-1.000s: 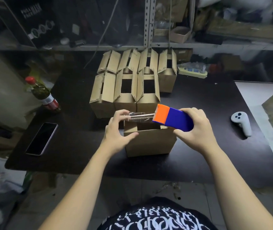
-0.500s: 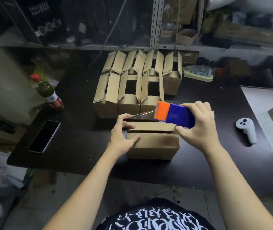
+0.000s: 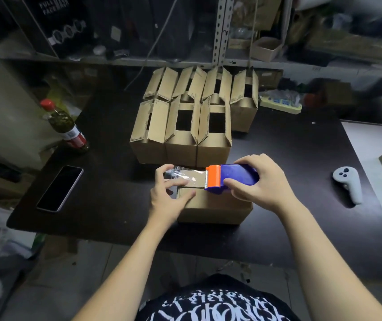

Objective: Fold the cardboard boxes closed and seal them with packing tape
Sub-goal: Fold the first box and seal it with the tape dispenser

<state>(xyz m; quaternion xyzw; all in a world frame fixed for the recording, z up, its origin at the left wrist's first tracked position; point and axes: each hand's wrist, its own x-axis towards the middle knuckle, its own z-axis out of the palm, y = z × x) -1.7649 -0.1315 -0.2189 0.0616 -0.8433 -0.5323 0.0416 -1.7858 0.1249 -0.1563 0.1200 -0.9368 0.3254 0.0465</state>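
The closed box [image 3: 215, 205] sits mid-table, open boxes [image 3: 185, 144] at its 12 o'clock. The right hand [image 3: 262, 184] grips the tape dispenser [image 3: 231, 177] on its top; the left hand [image 3: 167, 198], fingers curled, pins the tape strip [image 3: 192, 179] at 9 o'clock

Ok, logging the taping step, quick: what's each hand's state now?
Left hand: holding the tape end against the box.
Right hand: closed round the blue-and-orange tape dispenser.
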